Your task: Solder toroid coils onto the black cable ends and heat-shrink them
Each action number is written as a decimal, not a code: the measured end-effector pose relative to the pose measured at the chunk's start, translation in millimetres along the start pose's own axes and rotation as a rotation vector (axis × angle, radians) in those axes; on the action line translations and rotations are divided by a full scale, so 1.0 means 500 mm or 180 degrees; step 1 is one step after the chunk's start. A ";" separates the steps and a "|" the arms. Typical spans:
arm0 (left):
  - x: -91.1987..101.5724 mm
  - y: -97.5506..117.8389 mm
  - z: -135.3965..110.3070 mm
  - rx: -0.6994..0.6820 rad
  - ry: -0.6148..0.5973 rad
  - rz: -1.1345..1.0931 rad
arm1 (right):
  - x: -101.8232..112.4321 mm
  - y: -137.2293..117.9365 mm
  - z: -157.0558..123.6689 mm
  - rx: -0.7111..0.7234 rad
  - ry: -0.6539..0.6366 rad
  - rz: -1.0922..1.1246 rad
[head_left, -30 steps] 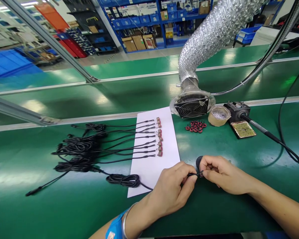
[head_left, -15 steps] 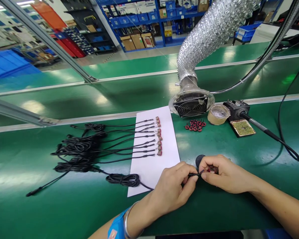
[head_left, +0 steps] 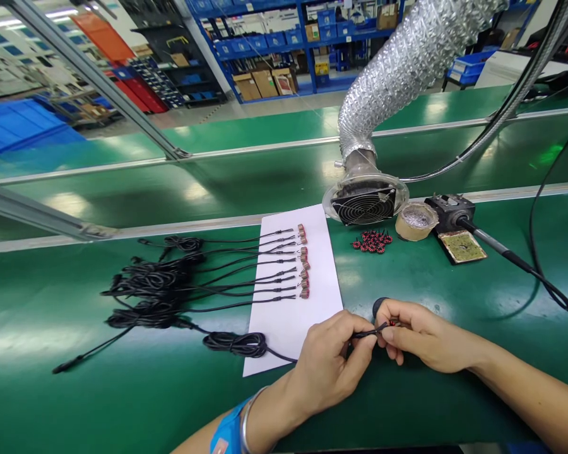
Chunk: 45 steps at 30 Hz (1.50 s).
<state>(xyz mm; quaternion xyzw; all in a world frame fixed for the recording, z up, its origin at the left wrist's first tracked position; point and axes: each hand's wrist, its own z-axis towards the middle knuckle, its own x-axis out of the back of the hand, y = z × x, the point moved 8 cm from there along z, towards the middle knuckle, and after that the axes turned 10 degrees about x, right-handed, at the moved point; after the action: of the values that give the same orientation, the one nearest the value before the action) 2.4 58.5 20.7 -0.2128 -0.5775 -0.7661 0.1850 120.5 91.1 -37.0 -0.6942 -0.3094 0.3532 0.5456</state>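
My left hand (head_left: 334, 356) pinches the end of a black cable (head_left: 366, 332) between thumb and forefinger. From that hand the cable runs left to a tied coil (head_left: 235, 343). Closed fingers of my right hand (head_left: 419, 334) meet the cable's tip and hold a small red part (head_left: 392, 323), mostly hidden by the fingers. A dark round thing (head_left: 380, 306) shows just behind the right fingertips. On the white sheet (head_left: 319, 315) lie several cable ends, with a column of small red and brown components (head_left: 304, 265) beside their tips.
Bundled black cables (head_left: 156, 277) lie at left. Beyond my right hand are a pile of small red-and-black parts (head_left: 372, 241), a round tub (head_left: 415, 221), a soldering iron (head_left: 495, 243) in its holder and a sponge tray (head_left: 462, 246). A fume extractor hood (head_left: 365, 205) hangs above.
The right hand's fingers have shifted around the small red part, and less of it shows now. The lower fingers have come down into view. My left hand keeps its pinch on the cable.
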 end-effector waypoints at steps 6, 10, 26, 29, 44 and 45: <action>-0.007 0.001 -0.002 -0.0042 -0.0027 -0.0041 | 0.001 0.007 -0.001 0.0061 0.0155 -0.0085; -0.009 -0.007 -0.003 0.0094 -0.0127 -0.0068 | 0.001 -0.001 -0.003 0.0003 0.0180 -0.0053; -0.002 0.002 0.002 0.0011 -0.0211 0.0094 | 0.009 -0.023 -0.001 0.0180 0.0179 -0.0832; -0.003 0.001 0.004 0.0003 -0.0250 0.0211 | 0.010 -0.048 -0.005 0.0406 0.0209 -0.1499; -0.031 0.012 -0.012 -0.0376 -0.0464 0.1006 | 0.004 -0.049 -0.010 0.0262 0.0294 -0.2052; -0.029 0.010 -0.011 -0.0338 -0.0458 0.0995 | 0.006 -0.049 -0.010 0.0261 0.0291 -0.1986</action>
<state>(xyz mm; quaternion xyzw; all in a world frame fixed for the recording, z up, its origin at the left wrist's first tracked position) 16.6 52.7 15.5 -0.3637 -0.5079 -0.7402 0.2486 125.3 96.2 -12.9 -0.5584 -0.4681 0.1495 0.6684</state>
